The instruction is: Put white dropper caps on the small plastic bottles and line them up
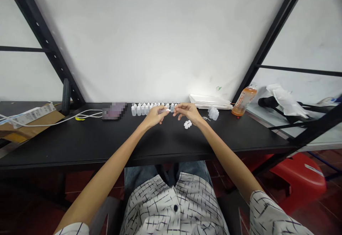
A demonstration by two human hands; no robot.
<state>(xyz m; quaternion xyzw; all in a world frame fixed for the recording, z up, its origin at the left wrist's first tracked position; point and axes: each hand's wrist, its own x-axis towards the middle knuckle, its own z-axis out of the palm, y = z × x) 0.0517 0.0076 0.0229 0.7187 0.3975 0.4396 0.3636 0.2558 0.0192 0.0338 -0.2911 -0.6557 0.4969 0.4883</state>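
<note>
My left hand (155, 116) is closed around a small translucent plastic dropper bottle (164, 111), its tip pointing right. Close to that tip, the fingertips of my right hand (189, 112) are pinched together; whatever lies between them is too small to make out. Behind both hands, small squeeze bottles (139, 110) with pointed tops stand upright in rows, partly hidden by my hands. A little cluster of white caps (187, 124) lies on the black table below my right hand. Farther right is a small heap of translucent bottles (213, 113).
White flat sheets or bags (210, 102) are stacked near the wall. An orange drink bottle (243, 101) stands at the right by the black frame post. Leftward are a blurred-out dark object (114, 111), a white cable (61, 122) and a cardboard box (40, 124).
</note>
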